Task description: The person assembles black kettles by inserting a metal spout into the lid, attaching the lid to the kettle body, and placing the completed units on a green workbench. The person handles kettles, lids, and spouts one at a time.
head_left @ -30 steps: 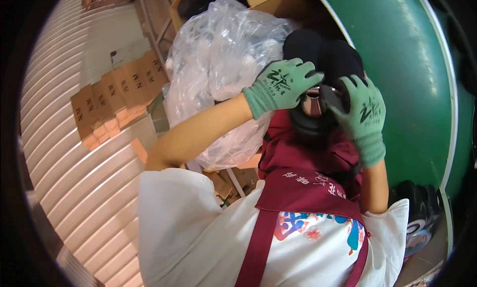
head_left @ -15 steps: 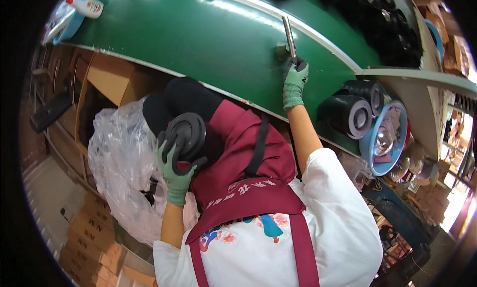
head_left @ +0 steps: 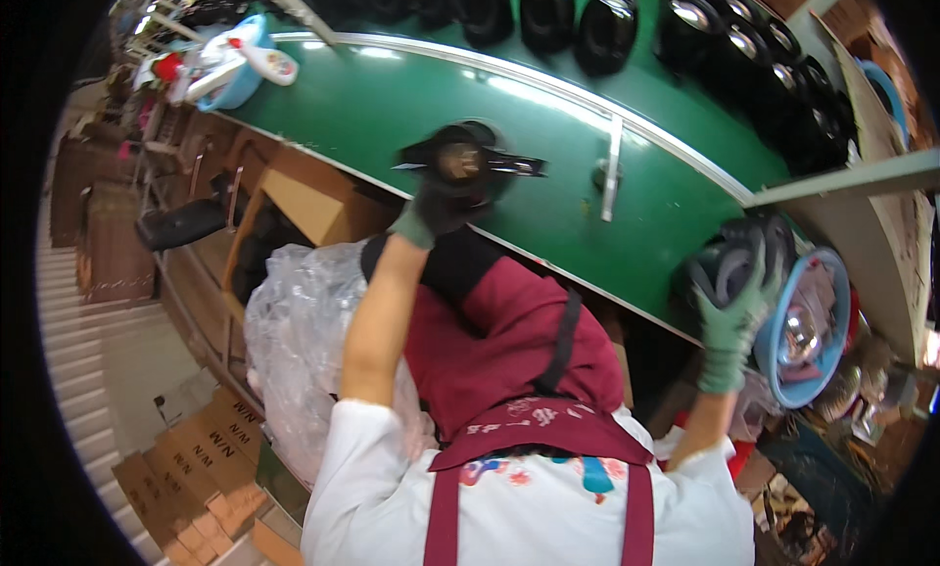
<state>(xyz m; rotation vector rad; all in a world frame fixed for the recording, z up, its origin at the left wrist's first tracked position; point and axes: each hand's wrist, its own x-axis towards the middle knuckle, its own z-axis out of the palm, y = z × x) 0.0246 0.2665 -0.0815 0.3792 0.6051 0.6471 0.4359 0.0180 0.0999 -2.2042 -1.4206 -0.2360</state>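
Observation:
My left hand (head_left: 431, 212), in a green glove with a dark palm, is closed on a black round part (head_left: 460, 160) over the near edge of the green bench. This part has two projecting arms and a brownish centre; motion blurs it, and the glove's fingers are partly hidden. To the right, my gloved right hand (head_left: 736, 316) has its thumb and fingers around a black cylindrical part (head_left: 723, 270) at the bench's right end. A hammer-like metal tool (head_left: 612, 169) with a straight silver handle lies on the bench between my hands.
Beside my right hand stands a blue basin (head_left: 767, 346) holding cloths and a shiny dome. Several glossy black housings (head_left: 607, 27) line the far side behind a pale rail (head_left: 676, 145). A white bottle (head_left: 272, 67) leans at the far left. Clear plastic sheeting (head_left: 304, 341) hangs by my lap.
My right hand has let go of the metal tool and moved right onto a black cylindrical part. My left hand has risen from my lap to the bench with a black round part.

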